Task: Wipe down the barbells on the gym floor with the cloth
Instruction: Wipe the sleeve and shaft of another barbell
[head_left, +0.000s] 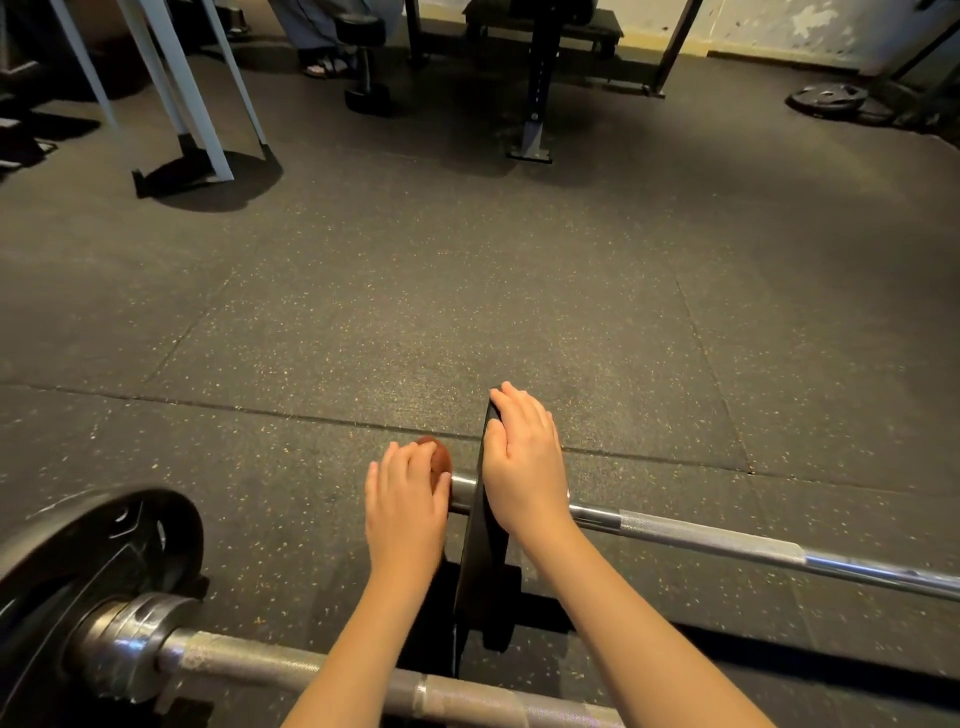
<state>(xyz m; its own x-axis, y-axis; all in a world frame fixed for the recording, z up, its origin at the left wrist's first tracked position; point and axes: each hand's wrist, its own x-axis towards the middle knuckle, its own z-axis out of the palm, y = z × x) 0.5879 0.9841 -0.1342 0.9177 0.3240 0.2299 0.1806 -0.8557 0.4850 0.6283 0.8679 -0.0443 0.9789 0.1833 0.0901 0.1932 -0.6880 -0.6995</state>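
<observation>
1. Cloth (440, 458), brown and bunched, sits at the left end of the far barbell (727, 540), which lies across the speckled rubber floor (415, 291) in front of us.
2. Our left hand (408, 501) has its fingers curled over the cloth, gripping it against the tip of the bar's steel sleeve (462, 491).
3. Just right of that, a thin black plate (480, 566) stands on edge on the sleeve, seen edge-on.
4. Our right hand (524, 462) rests on the plate's right face, fingers stretched out and together, fingertips up at its far rim. It clamps nothing that we can see.
5. The far barbell's knurled shaft runs off to the right edge of the view.
6. A second barbell (260, 662) lies nearer to us, passing under both forearms, with a large black plate (104, 545) on its left end.
7. Far off we see white frame legs (171, 88) at the left, an upright dumbbell (366, 62), a dark rack post (537, 78) and a loose weight plate (828, 96) at the far right.
</observation>
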